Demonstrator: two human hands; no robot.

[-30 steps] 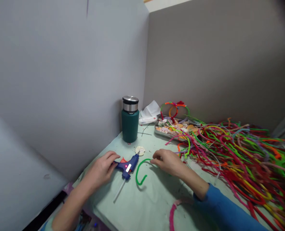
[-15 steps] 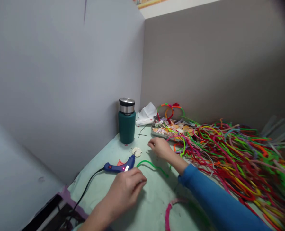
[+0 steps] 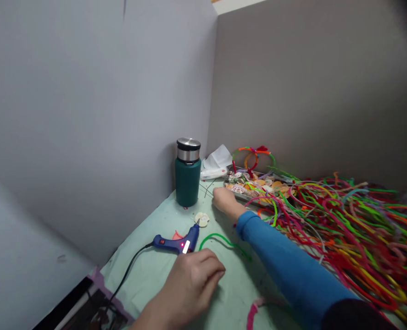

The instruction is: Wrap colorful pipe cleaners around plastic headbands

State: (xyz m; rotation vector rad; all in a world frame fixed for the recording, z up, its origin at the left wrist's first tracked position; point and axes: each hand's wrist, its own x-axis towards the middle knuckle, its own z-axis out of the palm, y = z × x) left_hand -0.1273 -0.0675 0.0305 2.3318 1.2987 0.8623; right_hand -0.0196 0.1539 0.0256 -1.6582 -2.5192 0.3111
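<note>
My left hand (image 3: 197, 280) is low over the table, fingers curled and pressed together; whatever they may hold is hidden. Just beyond it lies a blue glue gun (image 3: 175, 244) with a lit red light, its nozzle touching a round cream disc (image 3: 202, 219). A green pipe cleaner (image 3: 224, 240) curves to the right of the gun. Farther out, my right hand (image 3: 226, 201) is closed at the end of thin dark wires (image 3: 207, 189) lying crossed; I cannot make out what is in its fingers. Below my right sleeve, part of a pink fuzzy ring (image 3: 253, 315) shows.
A teal bottle (image 3: 187, 181) stands left of my right hand. Behind are white tissue (image 3: 219, 159) and a metal tray (image 3: 239, 196) of patterned pieces, with fuzzy rings (image 3: 249, 151) above. Many pipe cleaners (image 3: 344, 229) heap up on the right. Grey panels (image 3: 279, 91) wall the corner.
My right hand has reached farther away to the thin dark wires near the tray. The view has shifted slightly; my left hand stays closed beside the glue gun.
</note>
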